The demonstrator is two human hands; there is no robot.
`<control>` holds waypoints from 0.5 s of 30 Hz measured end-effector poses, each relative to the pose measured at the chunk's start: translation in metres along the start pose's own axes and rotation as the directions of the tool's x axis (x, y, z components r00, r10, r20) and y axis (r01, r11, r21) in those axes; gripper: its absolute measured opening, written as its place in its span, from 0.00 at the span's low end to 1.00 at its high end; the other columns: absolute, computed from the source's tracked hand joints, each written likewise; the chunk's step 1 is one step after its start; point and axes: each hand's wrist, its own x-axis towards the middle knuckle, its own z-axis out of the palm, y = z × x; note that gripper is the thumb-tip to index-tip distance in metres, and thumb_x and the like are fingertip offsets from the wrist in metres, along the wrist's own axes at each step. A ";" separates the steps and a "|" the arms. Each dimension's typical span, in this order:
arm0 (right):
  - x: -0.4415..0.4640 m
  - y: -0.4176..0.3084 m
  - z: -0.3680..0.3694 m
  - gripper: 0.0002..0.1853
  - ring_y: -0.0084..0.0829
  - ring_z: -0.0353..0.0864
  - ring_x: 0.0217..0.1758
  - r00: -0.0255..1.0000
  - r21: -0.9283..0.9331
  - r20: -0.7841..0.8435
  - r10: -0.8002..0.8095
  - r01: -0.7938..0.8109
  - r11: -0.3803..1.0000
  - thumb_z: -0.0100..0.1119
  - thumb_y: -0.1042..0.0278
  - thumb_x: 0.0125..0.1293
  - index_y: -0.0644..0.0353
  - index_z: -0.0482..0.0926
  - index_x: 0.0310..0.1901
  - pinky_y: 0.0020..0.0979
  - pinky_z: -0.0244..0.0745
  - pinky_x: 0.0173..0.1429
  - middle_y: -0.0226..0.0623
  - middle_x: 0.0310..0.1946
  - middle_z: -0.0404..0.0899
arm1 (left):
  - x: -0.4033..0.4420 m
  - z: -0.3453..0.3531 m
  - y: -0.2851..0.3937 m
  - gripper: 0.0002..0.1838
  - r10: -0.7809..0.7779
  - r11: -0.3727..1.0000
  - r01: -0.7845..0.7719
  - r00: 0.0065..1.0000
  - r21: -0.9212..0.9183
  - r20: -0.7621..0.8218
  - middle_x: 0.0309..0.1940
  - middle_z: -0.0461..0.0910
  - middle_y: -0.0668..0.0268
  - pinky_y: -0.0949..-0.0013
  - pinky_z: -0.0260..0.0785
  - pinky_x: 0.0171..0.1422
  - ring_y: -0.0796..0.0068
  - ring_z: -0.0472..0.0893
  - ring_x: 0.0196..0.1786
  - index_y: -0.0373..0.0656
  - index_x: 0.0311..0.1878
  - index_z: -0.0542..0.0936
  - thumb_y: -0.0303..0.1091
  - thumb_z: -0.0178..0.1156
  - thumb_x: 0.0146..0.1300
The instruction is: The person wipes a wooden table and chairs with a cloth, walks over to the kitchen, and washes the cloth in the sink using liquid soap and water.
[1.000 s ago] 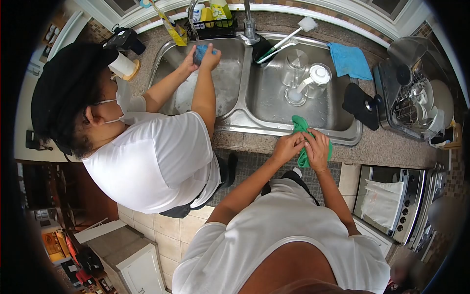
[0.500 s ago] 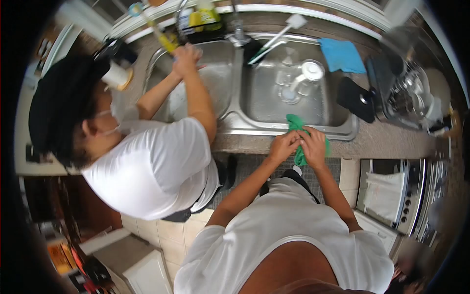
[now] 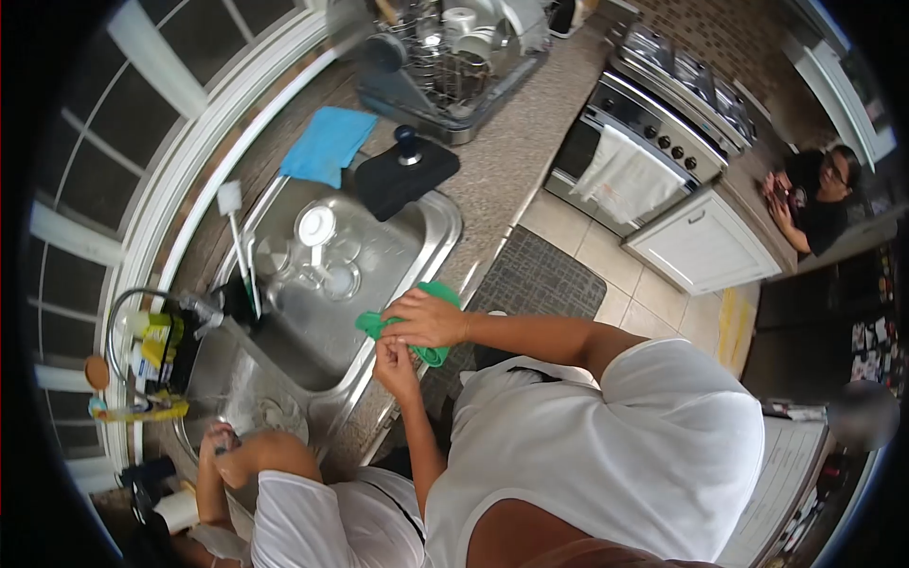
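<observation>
**My outfit from above: pretty much all white**

So yeah, I'm in a plain white top, kinda loose, with soft creases across the front. The neckline is a wide round scoop. The right sleeve is short and roomy, and both my left hand and right hand are bare. Past the hem there's some dark legwear, mostly hidden, so can't tell the cut.

Matt green cloth, glossy metal sink, speckled stone-look counter, matt blue cloth
</observation>
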 end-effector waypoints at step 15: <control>-0.004 -0.004 -0.003 0.14 0.35 0.71 0.52 1.000 0.019 0.011 -0.009 0.009 1.000 0.50 0.55 0.66 0.50 0.78 0.47 0.39 0.60 0.59 0.35 0.48 0.72 | -0.004 0.001 0.013 0.06 -0.004 0.998 0.003 1.000 0.057 0.018 0.23 0.71 0.72 0.81 0.66 0.24 0.85 0.72 0.23 0.38 0.34 0.73 0.28 0.57 0.65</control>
